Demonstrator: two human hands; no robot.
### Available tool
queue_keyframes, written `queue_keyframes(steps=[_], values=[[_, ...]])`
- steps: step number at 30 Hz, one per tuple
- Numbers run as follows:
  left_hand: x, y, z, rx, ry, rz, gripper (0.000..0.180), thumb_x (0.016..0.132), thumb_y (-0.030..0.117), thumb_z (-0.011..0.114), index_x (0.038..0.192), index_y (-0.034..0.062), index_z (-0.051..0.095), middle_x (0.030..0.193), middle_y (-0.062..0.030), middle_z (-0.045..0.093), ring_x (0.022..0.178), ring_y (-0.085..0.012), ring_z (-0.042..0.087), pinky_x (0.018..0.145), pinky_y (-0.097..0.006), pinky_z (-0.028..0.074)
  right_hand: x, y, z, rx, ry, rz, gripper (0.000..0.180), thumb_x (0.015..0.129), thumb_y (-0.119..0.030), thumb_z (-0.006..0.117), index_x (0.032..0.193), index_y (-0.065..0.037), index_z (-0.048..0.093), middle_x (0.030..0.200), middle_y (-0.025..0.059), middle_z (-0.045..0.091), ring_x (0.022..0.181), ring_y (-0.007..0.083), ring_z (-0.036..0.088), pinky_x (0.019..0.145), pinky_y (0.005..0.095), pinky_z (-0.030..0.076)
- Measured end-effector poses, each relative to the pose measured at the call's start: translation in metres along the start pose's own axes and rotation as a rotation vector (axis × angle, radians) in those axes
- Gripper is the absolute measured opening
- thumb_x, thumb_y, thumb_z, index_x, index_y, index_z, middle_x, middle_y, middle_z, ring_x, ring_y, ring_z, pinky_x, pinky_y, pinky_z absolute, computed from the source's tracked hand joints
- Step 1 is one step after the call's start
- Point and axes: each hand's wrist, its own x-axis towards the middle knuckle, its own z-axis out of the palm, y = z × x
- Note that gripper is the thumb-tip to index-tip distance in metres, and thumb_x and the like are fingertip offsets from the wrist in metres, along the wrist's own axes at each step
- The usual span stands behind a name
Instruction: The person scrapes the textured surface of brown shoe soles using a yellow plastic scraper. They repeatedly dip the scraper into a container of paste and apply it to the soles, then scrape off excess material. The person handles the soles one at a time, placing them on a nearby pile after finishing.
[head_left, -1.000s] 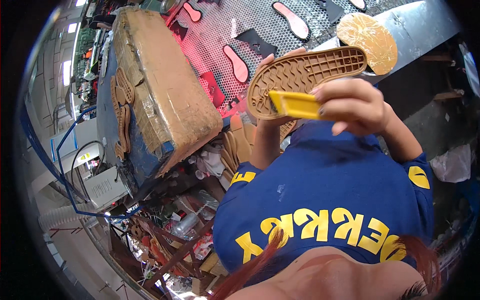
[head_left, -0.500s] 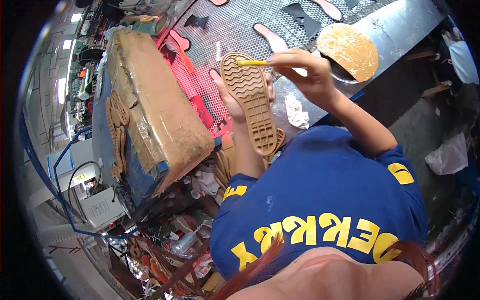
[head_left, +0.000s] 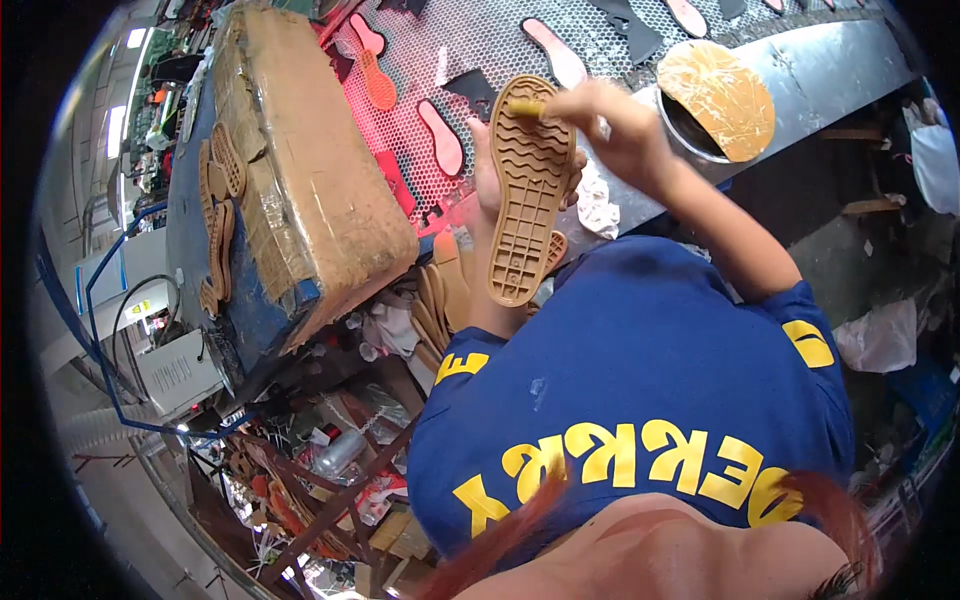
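A tan rubber shoe sole stands nearly upright before me, its wavy and gridded tread facing me. From behind, my left hand grips it around both edges, with most of the palm hidden. My right hand, blurred by motion, pinches a slim yellow tool across the toe end of the tread. The tool's tip lies at the sole's surface, but its exact kind is too blurred to tell. Another tan sole shows partly behind the held one.
A large taped cardboard box stands at the left, with several soles beyond it. Pink insoles lie on the mesh worktop. A round tan board partly covers a pot. Crumpled white paper sits nearby.
The view has shifted, and the sole now appears farther right and slightly higher. My right hand has moved with the yellow tool, which stays over the toe end of the tread.
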Motion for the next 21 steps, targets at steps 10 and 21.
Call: queue_keyframes(steps=[10,21], values=[[0.001,0.006,-0.024,-0.111,0.170,0.027,0.097,0.081,0.085,0.020,0.125,0.0041,0.051,0.094,-0.0247,0.062,0.066,-0.0319,0.062,0.054,-0.041,0.052,-0.026,-0.015,0.019,-0.023,-0.148,-0.002,0.022,0.078,0.008,0.063,0.096,-0.003,0.065,0.090,0.0107,0.068,0.079,0.0232,0.067,0.071,0.0318,0.054],[0.019,-0.013,-0.074,-0.440,0.163,0.129,0.089,0.083,0.078,0.036,0.133,0.0054,0.046,0.111,-0.0220,0.061,0.089,-0.0439,0.063,0.060,-0.057,0.055,-0.031,-0.009,0.014,0.100,-0.309,0.107,0.036,0.069,0.015,0.061,0.099,-0.002,0.065,0.091,0.0112,0.068,0.079,0.0194,0.067,0.068,0.0301,0.053]])
